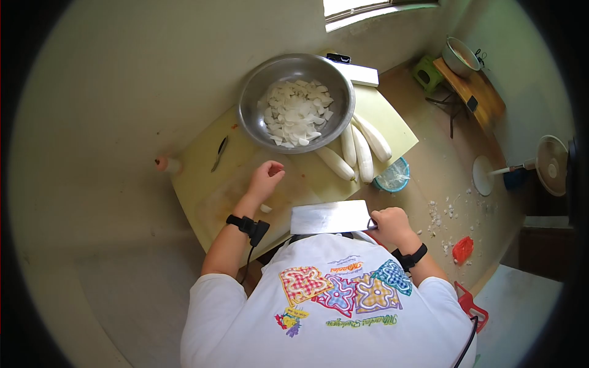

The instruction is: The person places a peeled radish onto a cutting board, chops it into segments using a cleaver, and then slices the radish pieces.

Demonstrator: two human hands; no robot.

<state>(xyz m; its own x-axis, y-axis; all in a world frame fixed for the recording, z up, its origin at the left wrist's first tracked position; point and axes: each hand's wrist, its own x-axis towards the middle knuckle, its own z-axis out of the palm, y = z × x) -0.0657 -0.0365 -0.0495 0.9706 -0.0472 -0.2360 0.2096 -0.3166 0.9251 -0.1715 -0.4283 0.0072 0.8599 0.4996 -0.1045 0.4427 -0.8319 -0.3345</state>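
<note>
Cleaver point(329, 217) in the right hand point(392, 224), peeled vegetables point(363, 156) lying beyond it
The cleaver is gripped at its handle and extended leftward across the front of the shirt point(319, 328). The left hand point(266, 179) is held over the counter point(202, 159), loosely curled, with nothing seen in it. The vegetables are set on the counter ahead of the cleaver and to the right of the left hand, beside the bowl point(250, 107) of white slices point(297, 113); their long axes are slanted roughly front to back, and the right hand is nearer
</note>
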